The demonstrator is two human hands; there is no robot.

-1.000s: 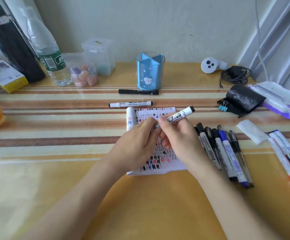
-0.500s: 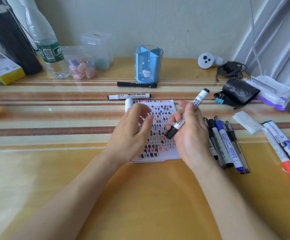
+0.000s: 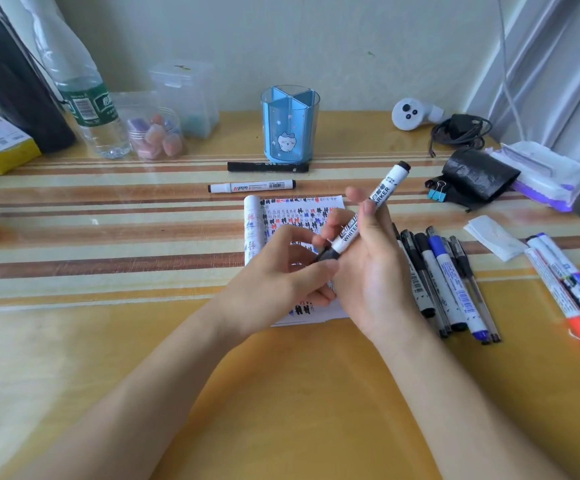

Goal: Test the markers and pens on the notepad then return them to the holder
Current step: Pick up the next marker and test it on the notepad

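A pale wall is rising behind the yellow, brown-striped tabletop (image 3: 108, 341) in front of me. I am holding a whiteboard marker (image 3: 383, 194) in the air over the notepad (image 3: 292, 213), tilted, with its dark upper end pointing up and away to the right. My right hand (image 3: 371, 271) is wrapping its fingers round the middle of the white barrel. My left hand (image 3: 278, 282) is pinching the dark lower end between thumb and forefinger; I cannot tell whether the cap there is seated or loose.

The notepad is lying flat beneath both hands, its open page showing rows of black, blue and red hash marks. The blue holder (image 3: 290, 126) is standing upright at the back, beyond the notepad. Between the two, a black marker (image 3: 267, 167) and a white marker (image 3: 252, 187) are lying crosswise, one behind the other. Just right of the notepad a row of pens (image 3: 444, 282) is lying side by side, and well apart from those, more markers (image 3: 565, 289) are lying near the right edge, one with an orange-red cap.
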